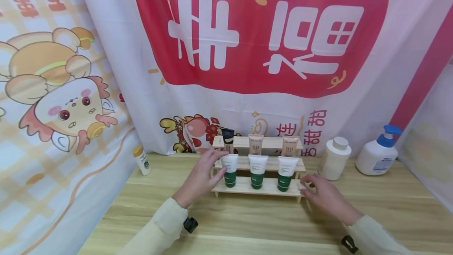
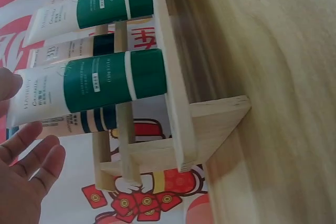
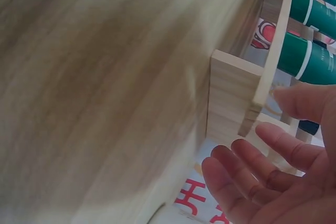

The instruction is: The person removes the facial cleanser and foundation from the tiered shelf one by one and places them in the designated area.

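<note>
A light wooden tiered rack (image 1: 263, 191) stands on the table. Its bottom step bears three white tubes with green caps: left (image 1: 230, 170), middle (image 1: 257, 171) and right (image 1: 286, 173). Behind them are two beige BB tubes, one (image 1: 255, 144) in the middle and one (image 1: 290, 145) at right, plus a dark-topped tube (image 1: 228, 139) at left. My left hand (image 1: 203, 173) is at the top of the left green-capped tube, thumb overlapping its white end, other fingers loosely bent beside it. At the rack's right end, my right hand (image 1: 327, 194) has its thumb and index fingertips right at the bottom step's corner.
A white lidded bottle (image 1: 336, 160) and a white pump bottle (image 1: 378, 155) with a blue top stand right of the rack. A small yellow-capped bottle (image 1: 142, 161) stands at far left. Printed cloth (image 1: 124, 43) hangs behind and along the left side.
</note>
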The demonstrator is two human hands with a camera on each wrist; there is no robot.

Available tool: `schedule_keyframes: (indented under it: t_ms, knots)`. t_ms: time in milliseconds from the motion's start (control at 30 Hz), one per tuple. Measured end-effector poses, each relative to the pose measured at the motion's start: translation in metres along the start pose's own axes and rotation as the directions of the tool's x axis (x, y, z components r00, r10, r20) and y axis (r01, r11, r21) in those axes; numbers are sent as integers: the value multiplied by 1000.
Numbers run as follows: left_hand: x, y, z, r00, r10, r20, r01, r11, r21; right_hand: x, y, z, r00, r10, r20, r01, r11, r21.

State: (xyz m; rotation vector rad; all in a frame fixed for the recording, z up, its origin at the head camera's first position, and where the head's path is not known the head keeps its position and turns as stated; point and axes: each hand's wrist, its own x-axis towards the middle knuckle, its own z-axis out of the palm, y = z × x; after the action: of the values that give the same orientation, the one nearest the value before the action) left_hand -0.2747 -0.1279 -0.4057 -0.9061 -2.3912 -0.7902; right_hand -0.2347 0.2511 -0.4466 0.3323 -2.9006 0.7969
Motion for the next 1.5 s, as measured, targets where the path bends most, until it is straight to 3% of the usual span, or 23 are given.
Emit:
schedule_keyframes:
  t_ms: [233, 433, 600, 733, 867, 967, 1067, 1167, 1300, 1500]
  knots:
    - [-2, -2, 10, 1000, -17, -9, 16, 993, -114, 1, -3, 1, 1000, 22, -2, -22, 1000, 19]
    - [-5, -6, 22, 998, -33, -48, 26, 991, -132, 5, -3, 4, 997, 74, 28, -75, 996, 46]
    - [-11, -11, 23, 996, -29, -88, 17, 992, -127, 7, -4, 8, 994, 96, 47, -99, 992, 77]
    - [-14, -14, 13, 989, -25, -143, 10, 995, -103, 5, -3, 8, 995, 90, 36, -93, 992, 87]
    - [-12, -15, -5, 987, -17, -157, 4, 997, -82, 3, -2, 5, 994, 102, 34, -105, 991, 87]
    - [-13, -20, -18, 988, -67, -142, 60, 997, -50, 2, -2, 3, 993, 113, 44, -117, 989, 85]
    - [-14, -28, -29, 980, -163, -114, 162, 987, -17, 2, -1, 1, 993, 113, 47, -117, 989, 90]
    - [-14, -37, -35, 953, -296, -61, 295, 955, -15, 2, -2, 1, 993, 111, 48, -115, 989, 97]
    - [-13, -50, -35, 894, -447, 33, 447, 894, -1, 2, -1, 1, 994, 102, 48, -107, 989, 104]
    - [-10, -74, -19, 802, -571, 176, 581, 814, -11, 4, 1, 5, 995, 88, 39, -92, 988, 121]
